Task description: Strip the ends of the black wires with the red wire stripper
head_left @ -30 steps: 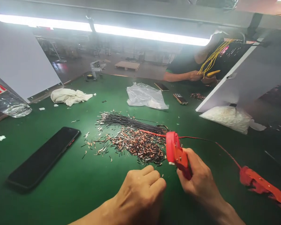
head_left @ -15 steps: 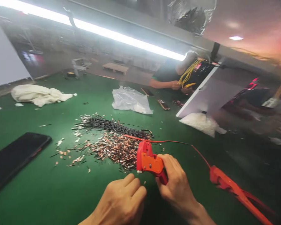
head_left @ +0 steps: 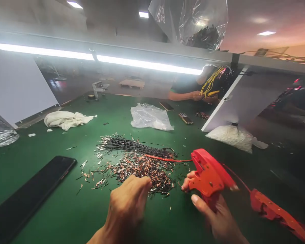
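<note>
My right hand (head_left: 220,213) grips a red wire stripper (head_left: 205,176) by its handle, held up above the green table with its head tilted. My left hand (head_left: 128,200) is closed with the fingers curled under, in front of a heap of short wire scraps (head_left: 144,173) with copper-coloured and silvery ends; whatever it pinches is hidden. Behind the heap lies a bundle of thin black wires (head_left: 132,145). A red wire or strip (head_left: 165,158) runs along the bundle towards the stripper. Another red-orange hand tool (head_left: 277,210) lies at the right.
A dark phone (head_left: 35,196) lies at the left on the green table (head_left: 73,220). Farther back are a white cloth (head_left: 66,120), a clear plastic bag (head_left: 151,117) and a bag of white bits (head_left: 231,135). Across the table, a person's hands (head_left: 198,96) hold yellow wires. A lamp (head_left: 142,64) hangs overhead.
The wire stripper has moved right and turned, its head now pointing away from the heap. My left hand has shifted slightly left and rotated. The whole view has tilted upward and levelled.
</note>
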The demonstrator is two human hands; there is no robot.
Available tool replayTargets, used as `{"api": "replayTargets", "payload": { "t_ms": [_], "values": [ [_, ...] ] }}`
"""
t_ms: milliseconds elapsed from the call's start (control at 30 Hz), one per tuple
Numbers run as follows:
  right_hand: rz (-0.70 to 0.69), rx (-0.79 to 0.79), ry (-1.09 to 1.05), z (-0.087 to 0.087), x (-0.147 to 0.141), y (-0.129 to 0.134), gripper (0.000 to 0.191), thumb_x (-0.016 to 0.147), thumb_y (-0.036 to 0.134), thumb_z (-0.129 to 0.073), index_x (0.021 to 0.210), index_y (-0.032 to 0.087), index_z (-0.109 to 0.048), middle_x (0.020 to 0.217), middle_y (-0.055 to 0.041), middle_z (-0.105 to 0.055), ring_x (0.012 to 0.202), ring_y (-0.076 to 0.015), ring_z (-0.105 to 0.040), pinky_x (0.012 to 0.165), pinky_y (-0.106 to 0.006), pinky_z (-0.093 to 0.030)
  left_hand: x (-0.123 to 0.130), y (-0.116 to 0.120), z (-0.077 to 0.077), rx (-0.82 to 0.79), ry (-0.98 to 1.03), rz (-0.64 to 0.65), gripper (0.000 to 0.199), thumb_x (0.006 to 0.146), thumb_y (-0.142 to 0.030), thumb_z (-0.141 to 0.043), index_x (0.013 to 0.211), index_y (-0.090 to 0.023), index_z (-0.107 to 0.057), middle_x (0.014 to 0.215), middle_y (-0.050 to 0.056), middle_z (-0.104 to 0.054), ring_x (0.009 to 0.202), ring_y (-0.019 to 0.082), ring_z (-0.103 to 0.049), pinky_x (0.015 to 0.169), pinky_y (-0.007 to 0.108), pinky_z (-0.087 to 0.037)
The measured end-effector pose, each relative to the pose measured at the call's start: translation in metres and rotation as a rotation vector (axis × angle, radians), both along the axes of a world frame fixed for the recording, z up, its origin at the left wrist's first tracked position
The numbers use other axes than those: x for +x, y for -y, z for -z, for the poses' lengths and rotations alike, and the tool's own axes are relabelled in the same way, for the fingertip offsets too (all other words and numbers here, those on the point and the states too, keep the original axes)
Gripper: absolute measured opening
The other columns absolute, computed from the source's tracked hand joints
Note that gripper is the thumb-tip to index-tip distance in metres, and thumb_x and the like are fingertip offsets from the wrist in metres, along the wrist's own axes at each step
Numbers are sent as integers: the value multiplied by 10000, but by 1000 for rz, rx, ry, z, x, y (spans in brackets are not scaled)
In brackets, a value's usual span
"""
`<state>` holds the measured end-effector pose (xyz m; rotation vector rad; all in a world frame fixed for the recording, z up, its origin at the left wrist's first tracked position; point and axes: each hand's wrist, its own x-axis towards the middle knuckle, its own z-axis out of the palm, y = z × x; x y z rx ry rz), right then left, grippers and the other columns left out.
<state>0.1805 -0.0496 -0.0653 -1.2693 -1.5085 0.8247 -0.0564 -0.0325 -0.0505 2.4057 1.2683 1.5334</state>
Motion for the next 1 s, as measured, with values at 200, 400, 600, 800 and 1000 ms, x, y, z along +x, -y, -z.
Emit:
{"api": "replayTargets", "payload": {
  "t_ms": [200, 400, 600, 800, 1000],
  "values": [
    [-163, -502, -520, -18, -3, -4, 368, 842, 371, -603, 1166, 212, -531, 855, -31, -570, 752, -194, -533, 726, -359, -460, -2, -8, 6, -64, 68, -28, 92, 903, -108, -549, 944, -183, -584, 742, -6, -647, 629, 92, -607, 611, 193, -509],
    [-377, -533, -781, -22, -3, 2, 505, 680, 310, -676, 1163, 214, -564, 921, -67, -575, 831, -235, -564, 799, -413, -465, -7, -12, 6, -83, 178, -117, 64, 896, -169, -577, 921, -186, -633, 756, -9, -672, 605, 88, -619, 569, 189, -511],
    [-647, -648, -1007, -27, -20, 9, 675, 663, 286, -592, 1322, 233, -455, 930, -74, -615, 854, -262, -624, 809, -449, -468, -9, -8, -3, -32, 246, -163, 130, 864, -122, -616, 961, -205, -637, 775, -38, -659, 557, 55, -579, 555, 177, -495],
    [-711, -799, -1090, -24, -24, 13, 599, 738, 350, -545, 1307, 179, -471, 899, -87, -682, 767, -227, -680, 730, -368, -488, -5, -3, -9, 67, 199, -132, 221, 839, -30, -606, 994, -186, -623, 780, -21, -647, 669, 78, -606, 616, 191, -509],
    [-794, -909, -1168, -22, -23, 12, 493, 691, 292, -506, 1111, 68, -632, 918, -144, -729, 751, -204, -697, 704, -302, -488, 3, 5, -10, 99, 116, 148, 332, 806, 73, -555, 1071, -128, -568, 781, 16, -635, 700, 102, -599, 622, 221, -513]
  ]
}}
